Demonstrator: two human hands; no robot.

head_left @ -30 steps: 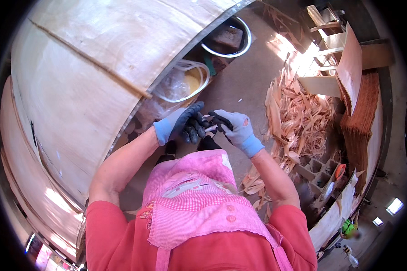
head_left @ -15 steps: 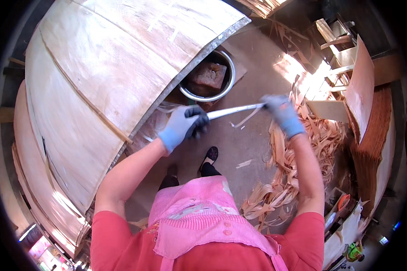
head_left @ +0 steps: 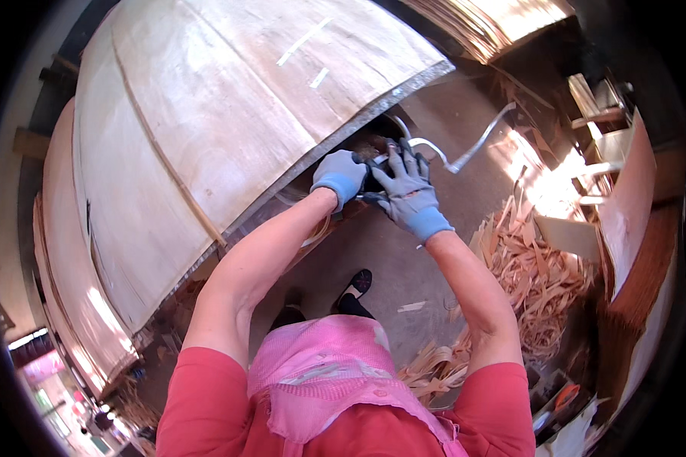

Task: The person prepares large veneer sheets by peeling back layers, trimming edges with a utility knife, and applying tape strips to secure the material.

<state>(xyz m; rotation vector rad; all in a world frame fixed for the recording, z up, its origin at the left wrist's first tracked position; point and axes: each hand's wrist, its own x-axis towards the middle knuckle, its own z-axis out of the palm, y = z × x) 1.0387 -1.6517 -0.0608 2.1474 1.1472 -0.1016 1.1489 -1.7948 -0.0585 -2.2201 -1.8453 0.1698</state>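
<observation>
My left hand (head_left: 341, 175), in a grey glove with blue cuff and dark palm, is curled closed beside a metal basin (head_left: 402, 126), close to the edge of a large stack of pale wood sheets (head_left: 213, 114). A narrow white strip (head_left: 483, 137) appears to run from this hand, beneath my right fingers, and out beyond the basin with a bend in it. My right hand (head_left: 408, 189), gloved alike, spreads its fingers palm down over the strip. Part of a brown block (head_left: 369, 145) shows in the basin. The hands hide much of the basin and what the left fingers grip.
A heap of curly wood strips (head_left: 537, 286) lies on the floor to the right. Farther right stands a stack of brown veneer (head_left: 642, 255) with a leaning sheet. Another sheet stack (head_left: 465, 30) is at the far side. A thin wooden stick (head_left: 168, 164) rests along the large stack.
Both hands have moved forward to the basin. My right hand came left, opened from the strip's end and now lies beside my left; the strip's free end lies out to the right.
</observation>
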